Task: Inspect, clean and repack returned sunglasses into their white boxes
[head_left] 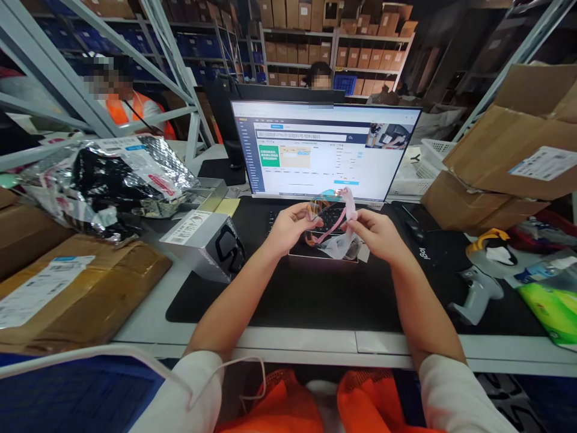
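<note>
Both hands are raised over the desk in front of the monitor (315,156). My left hand (293,228) pinches a clear, orange-tinted piece (321,207), its fingers closed. Pink strip and translucent wrap (347,207) are pinched in my right hand (372,233). Just below them lies a shallow open box (315,258) with crumpled clear plastic (338,245) at its top. What exactly the wrapped item is cannot be made out. A silver-grey box (207,246) with a black logo stands left of my left hand.
Taped cartons (81,288) and silver bags (112,180) fill the left side. At right are stacked cartons (509,156), a scanner (480,294), a tape roll (491,246), a mouse (415,230) and a green packet (550,310). Two people are beyond the desk.
</note>
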`<state>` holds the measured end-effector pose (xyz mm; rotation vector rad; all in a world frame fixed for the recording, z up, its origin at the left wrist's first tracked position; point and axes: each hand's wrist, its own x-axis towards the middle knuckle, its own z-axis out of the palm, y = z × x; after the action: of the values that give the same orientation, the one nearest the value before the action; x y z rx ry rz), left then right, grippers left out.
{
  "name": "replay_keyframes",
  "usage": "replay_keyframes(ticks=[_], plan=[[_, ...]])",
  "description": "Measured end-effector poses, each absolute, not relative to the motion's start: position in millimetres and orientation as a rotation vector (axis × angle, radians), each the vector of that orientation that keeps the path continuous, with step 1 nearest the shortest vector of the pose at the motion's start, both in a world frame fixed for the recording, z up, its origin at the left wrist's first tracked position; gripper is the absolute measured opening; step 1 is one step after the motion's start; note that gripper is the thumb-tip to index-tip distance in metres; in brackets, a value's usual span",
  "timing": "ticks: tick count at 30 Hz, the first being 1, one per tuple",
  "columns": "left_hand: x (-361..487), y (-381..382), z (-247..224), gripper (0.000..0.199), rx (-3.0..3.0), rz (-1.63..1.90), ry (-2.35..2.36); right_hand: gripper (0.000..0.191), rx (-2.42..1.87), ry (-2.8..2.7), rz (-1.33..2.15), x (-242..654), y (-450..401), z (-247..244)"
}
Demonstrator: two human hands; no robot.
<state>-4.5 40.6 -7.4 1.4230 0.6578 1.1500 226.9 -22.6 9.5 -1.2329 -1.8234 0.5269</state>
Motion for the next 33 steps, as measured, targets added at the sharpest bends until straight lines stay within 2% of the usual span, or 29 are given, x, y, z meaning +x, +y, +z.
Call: replay_keyframes(ticks=[6, 11, 15, 18, 20, 22, 28, 33], plan=[[-23, 49, 2, 0.033, 1.531, 1.156, 0.641, 0.033, -1.205, -1.691, 0.467, 257, -29, 16], [-32, 51, 5, 0.036, 1.571, 1.184, 0.649, 0.034, -1.297, -1.809, 0.407, 268, -38, 24], [-43, 58, 7, 0.04, 1.408, 1.376, 0.649, 0.034, -1.391, -1.791, 0.297, 290, -43, 31], [-49, 64, 11, 0.041, 1.239, 1.58, 0.658, 0.029, -1.444, -1.571, 0.136, 305, -33, 27], [-49, 67, 12, 0.04, 1.186, 1.675, 0.645, 0.025, -1.437, -1.399, 0.023, 299, -21, 19], [-47, 68, 12, 0.039, 1.206, 1.719, 0.635, 0.03, -1.433, -1.389, -0.062, 275, -9, 8], [-43, 65, 8, 0.044, 1.364, 1.765, 0.647, 0.036, -1.74, -2.417, -0.069, 167, 0, -27], [-45, 62, 8, 0.051, 1.426, 1.718, 0.637, 0.032, -1.904, -2.584, -0.025, 147, 6, -39]])
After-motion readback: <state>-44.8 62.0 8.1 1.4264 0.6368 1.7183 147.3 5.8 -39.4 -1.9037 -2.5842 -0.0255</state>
